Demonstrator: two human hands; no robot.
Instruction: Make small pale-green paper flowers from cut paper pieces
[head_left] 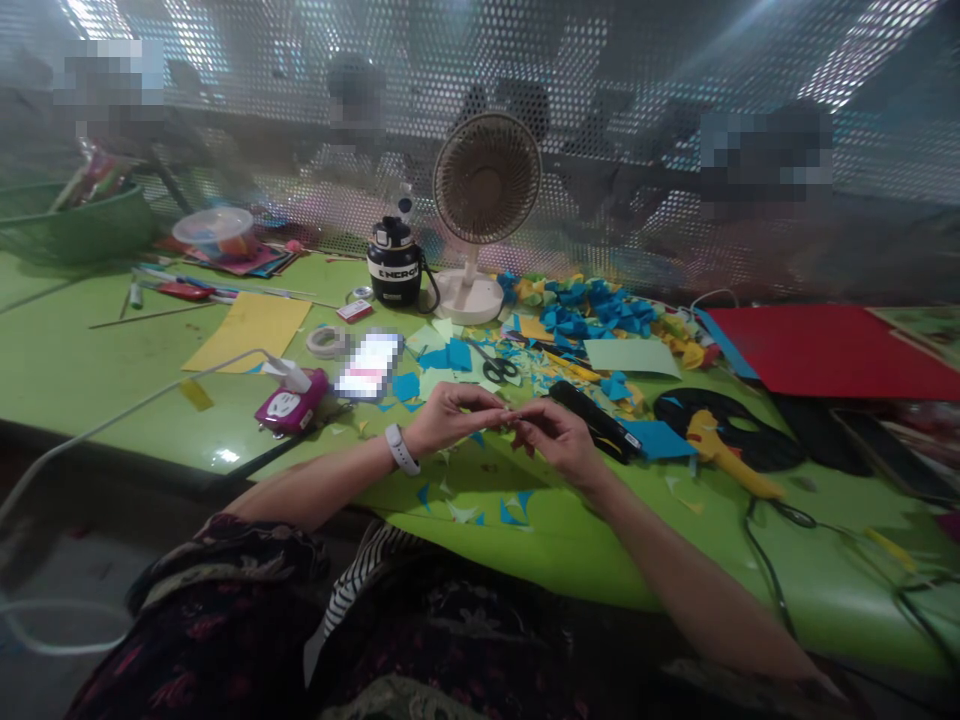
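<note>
My left hand and my right hand meet fingertip to fingertip just above the green table. Both pinch a very small piece I cannot make out. A white watch sits on my left wrist. Small blue and green paper scraps lie on the table under my hands. Scissors rest a little beyond my hands. A black glue gun lies right beside my right hand.
A small fan and a black jug stand at the back. Folded blue and yellow paper pieces are heaped to the right. Red card, yellow sheet, tape roll, phone, pink power strip, cables.
</note>
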